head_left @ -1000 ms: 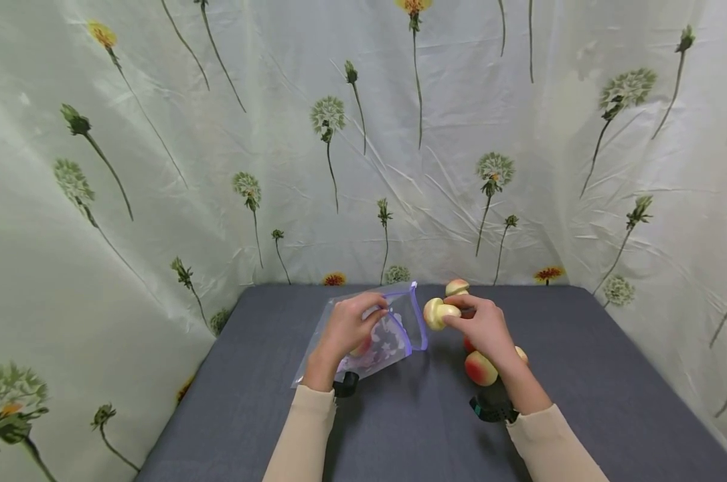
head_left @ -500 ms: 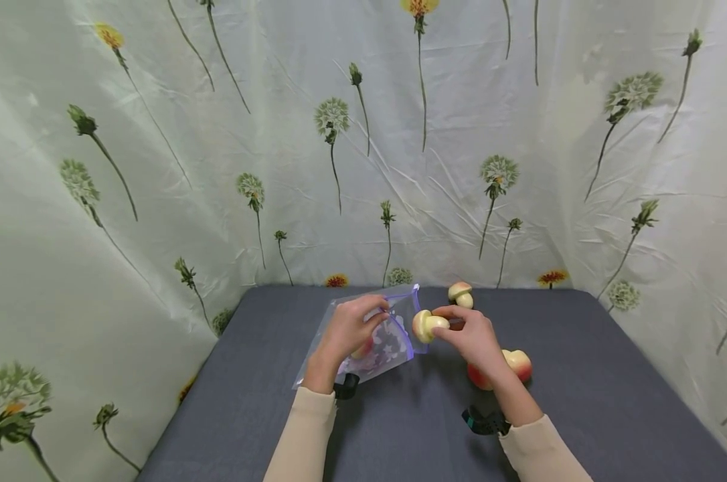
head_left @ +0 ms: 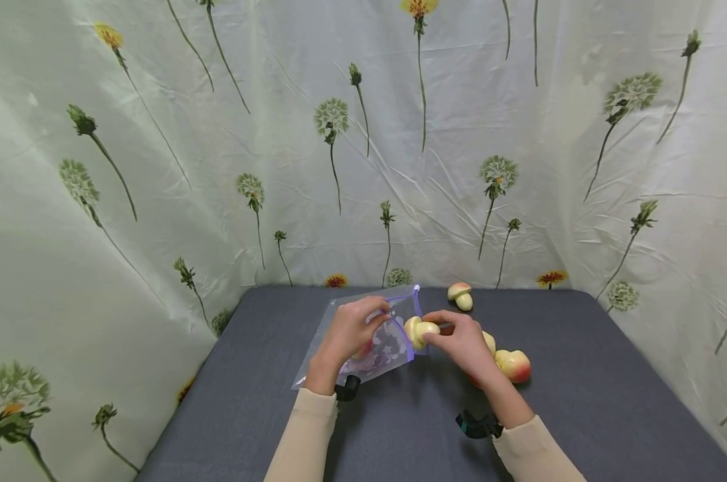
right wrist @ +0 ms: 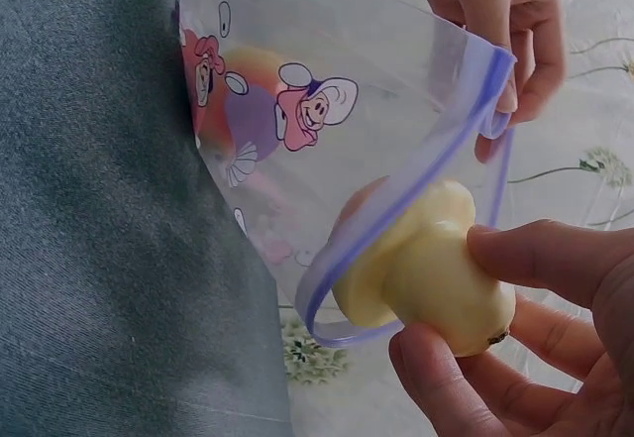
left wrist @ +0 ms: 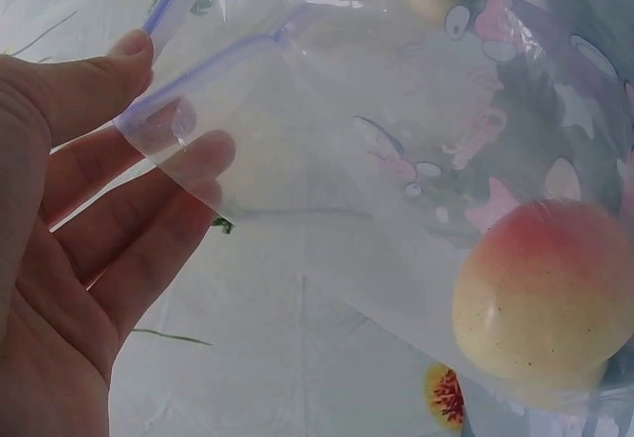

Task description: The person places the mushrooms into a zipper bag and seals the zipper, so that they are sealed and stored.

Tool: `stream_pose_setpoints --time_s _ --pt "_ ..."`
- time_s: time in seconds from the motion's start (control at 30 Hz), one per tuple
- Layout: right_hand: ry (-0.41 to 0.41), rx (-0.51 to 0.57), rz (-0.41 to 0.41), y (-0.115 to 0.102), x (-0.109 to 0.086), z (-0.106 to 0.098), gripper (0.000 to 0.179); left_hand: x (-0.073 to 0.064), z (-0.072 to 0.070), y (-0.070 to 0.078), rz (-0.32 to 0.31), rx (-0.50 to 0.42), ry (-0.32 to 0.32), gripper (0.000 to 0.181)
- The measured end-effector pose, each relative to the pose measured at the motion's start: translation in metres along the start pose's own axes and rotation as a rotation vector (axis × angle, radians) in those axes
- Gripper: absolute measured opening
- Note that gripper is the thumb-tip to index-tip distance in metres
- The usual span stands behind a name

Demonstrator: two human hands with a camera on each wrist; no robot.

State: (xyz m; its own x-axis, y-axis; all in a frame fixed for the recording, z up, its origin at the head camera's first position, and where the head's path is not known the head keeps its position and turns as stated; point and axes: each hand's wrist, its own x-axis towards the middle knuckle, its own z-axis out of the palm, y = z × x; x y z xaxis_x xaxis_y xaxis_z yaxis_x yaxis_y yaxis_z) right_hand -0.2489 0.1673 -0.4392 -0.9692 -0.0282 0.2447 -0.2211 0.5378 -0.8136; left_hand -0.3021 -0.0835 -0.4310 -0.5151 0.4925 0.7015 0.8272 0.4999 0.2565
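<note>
A glossy pale-yellow mushroom-shaped piece with a blushed, rounded cap (head_left: pixel 416 333) sits at the mouth of a clear plastic zip bag with purple closure strips and cartoon prints (right wrist: pixel 386 90). Its cap is inside the opening, partly seen through the film, while its stem points outward. The right hand (head_left: pixel 462 341) pinches that stem between thumb and fingers. The left hand (head_left: pixel 351 328) pinches the upper part of the bag's rim between thumb and fingertips, with the purple strips parted; its other fingers lie behind the clear film. Inside the bag rests a rounded cream-and-red piece (left wrist: pixel 540 288), seen through the printed plastic.

Beside the right forearm, on a dark grey cloth-covered table (head_left: pixel 393 442), lies a cluster of similar pieces, among them a yellow one with a red side (head_left: pixel 514 366); the forearm hides part of the group. A single yellow mushroom with a peach-tinted cap (head_left: pixel 460 296) lies apart, near the table's back edge. Each wrist carries a black device (head_left: pixel 479 425) just beyond a cream sleeve (head_left: pixel 538 450). Behind the table hangs a white curtain printed with dandelions (head_left: pixel 436 194).
</note>
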Motion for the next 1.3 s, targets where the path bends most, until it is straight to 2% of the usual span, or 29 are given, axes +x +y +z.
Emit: stream_pose_setpoints --time_s 0.27,0.47,0.77,1.07,1.3 --pt "-0.008 0.001 0.002 0.001 0.0 0.006 0.031 0.0 0.0 0.001 0.011 0.016 -0.006 0.009" --pt "-0.016 -0.003 0.0 0.004 0.0 0.012 0.031 0.0 0.0 0.002 -0.009 0.022 -0.025 0.008" --pt "-0.047 0.041 0.005 0.003 0.0 0.019 0.032 0.0 0.0 0.002 -0.006 0.02 -0.028 0.009" --pt "-0.101 0.07 -0.015 0.005 0.0 0.02 0.031 0.0 0.001 0.001 0.045 0.013 0.015 0.01" --pt "-0.106 0.089 -0.02 0.004 0.0 0.017 0.029 0.0 0.0 -0.002 0.043 0.006 0.031 0.01"
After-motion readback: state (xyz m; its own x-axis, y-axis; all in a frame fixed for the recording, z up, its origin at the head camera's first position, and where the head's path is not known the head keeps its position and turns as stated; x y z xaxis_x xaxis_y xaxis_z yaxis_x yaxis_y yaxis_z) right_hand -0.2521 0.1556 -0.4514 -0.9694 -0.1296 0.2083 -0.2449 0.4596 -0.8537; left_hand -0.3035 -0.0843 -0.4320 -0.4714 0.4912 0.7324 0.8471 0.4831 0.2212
